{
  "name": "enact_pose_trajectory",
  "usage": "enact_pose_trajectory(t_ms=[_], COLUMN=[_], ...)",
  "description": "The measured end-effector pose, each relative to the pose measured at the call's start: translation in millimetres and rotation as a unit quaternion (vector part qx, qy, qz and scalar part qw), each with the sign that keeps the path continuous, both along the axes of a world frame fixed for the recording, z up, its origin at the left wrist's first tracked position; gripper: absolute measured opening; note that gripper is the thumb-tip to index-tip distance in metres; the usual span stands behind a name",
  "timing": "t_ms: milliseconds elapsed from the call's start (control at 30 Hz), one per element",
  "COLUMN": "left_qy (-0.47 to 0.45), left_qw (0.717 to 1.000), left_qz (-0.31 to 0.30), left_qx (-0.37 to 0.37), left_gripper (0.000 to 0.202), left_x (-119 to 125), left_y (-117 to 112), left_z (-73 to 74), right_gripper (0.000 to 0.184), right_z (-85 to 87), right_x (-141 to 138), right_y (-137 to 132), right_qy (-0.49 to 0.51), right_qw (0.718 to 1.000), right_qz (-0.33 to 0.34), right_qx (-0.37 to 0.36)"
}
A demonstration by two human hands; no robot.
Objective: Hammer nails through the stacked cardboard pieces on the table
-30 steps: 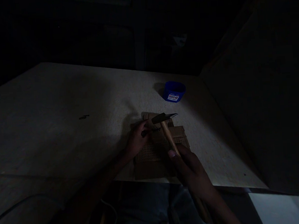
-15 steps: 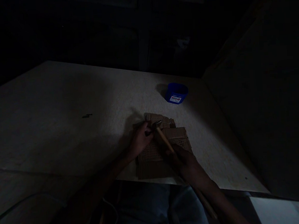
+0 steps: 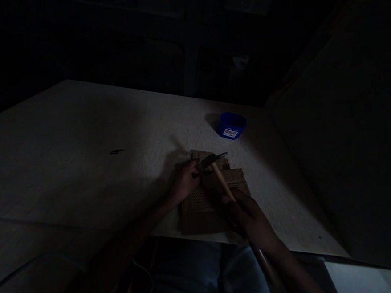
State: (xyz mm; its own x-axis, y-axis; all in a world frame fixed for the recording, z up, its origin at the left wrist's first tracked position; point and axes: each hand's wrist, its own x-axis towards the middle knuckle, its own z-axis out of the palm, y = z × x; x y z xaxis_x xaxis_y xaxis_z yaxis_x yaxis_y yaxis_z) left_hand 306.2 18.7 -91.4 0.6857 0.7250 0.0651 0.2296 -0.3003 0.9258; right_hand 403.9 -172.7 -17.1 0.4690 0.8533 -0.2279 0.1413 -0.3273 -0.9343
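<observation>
My right hand [image 3: 248, 212] is closed around the wooden handle of a hammer [image 3: 222, 179]. The hammer's metal head is raised a little above the cardboard [image 3: 204, 222], close to the fingers of my left hand [image 3: 185, 179]. Those left fingers are pinched together at the upper left of the cardboard. What they hold, if anything, is too dark and small to make out. Printed marks show on the brown cardboard, which lies in torn, layered pieces at the table's near edge.
A blue plastic tub [image 3: 231, 126] with a white label stands beyond the cardboard on the pale table [image 3: 146, 118]. Several thin dark nails [image 3: 116, 151] lie to the left. A dark upright panel [image 3: 355, 131] borders the right side. The scene is very dim.
The hammer's head has lifted and shifted slightly right, away from my left fingers. My right hand has moved a little with it. My left hand stays almost in place.
</observation>
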Motion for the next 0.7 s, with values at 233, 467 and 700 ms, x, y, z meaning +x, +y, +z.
enact_pose_trajectory(t_ms=[233,467,700], left_qy=[-0.003,-0.036,-0.066], left_qw=[1.000,0.996,0.982], left_qz=[-0.006,-0.048,0.055], left_qx=[0.020,0.065,0.170], left_gripper=[0.042,0.049,0.043], left_x=[-1,-8,-41], left_y=[2,7,30], left_z=[-5.0,-7.5,8.7], right_gripper=[0.046,0.051,0.043], right_z=[-6.9,-26.5,-27.7], right_x=[-8,-22,-27], right_y=[0,-13,-35], right_qy=[0.119,0.206,0.245], right_qw=[0.985,0.959,0.944], right_qz=[-0.109,-0.160,-0.173], right_qx=[0.061,0.106,0.138])
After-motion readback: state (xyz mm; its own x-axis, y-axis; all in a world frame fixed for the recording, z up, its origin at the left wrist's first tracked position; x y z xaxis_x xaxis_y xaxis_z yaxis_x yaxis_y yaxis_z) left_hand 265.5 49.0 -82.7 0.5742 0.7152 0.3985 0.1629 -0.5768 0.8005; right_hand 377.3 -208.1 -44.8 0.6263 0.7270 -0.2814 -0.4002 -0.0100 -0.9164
